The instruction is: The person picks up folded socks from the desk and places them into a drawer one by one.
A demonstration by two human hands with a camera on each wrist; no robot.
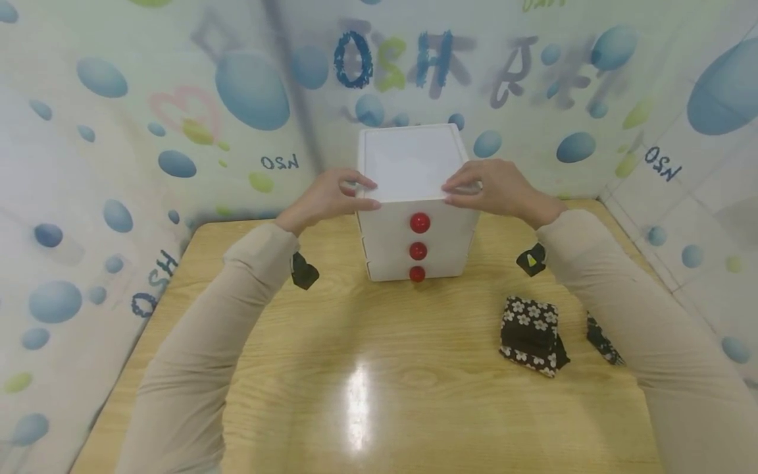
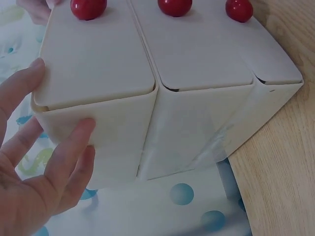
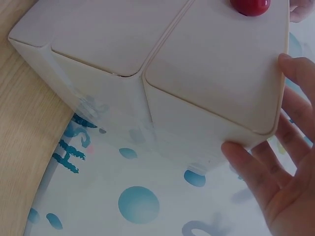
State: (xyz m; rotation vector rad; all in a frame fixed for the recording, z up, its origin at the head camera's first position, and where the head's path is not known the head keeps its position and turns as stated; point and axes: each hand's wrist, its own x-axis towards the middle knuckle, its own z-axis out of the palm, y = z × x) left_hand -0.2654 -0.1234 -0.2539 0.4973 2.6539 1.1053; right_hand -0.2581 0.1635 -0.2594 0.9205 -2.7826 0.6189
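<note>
A white drawer box point(image 1: 408, 161) with three stacked drawers stands upright at the back of the table, each drawer front bearing a round red knob point(image 1: 420, 222). My left hand point(image 1: 336, 197) grips its top left corner, thumb at the front edge. In the left wrist view, fingertips of that hand point(image 2: 59, 172) press the side panel. Opposite, my right hand point(image 1: 500, 187) holds the top right corner. The right wrist view shows its thumb at the front edge and a fingertip against the side wall of the box point(image 3: 211, 69). All drawers look closed.
On the wooden table point(image 1: 296, 395), a dark flowered cloth item point(image 1: 529, 336) lies right of the box. Another dark patterned piece point(image 1: 601, 339) is partly hidden by my right sleeve. Walls covered with blue-dotted sheeting point(image 1: 251, 92) stand behind and at both sides.
</note>
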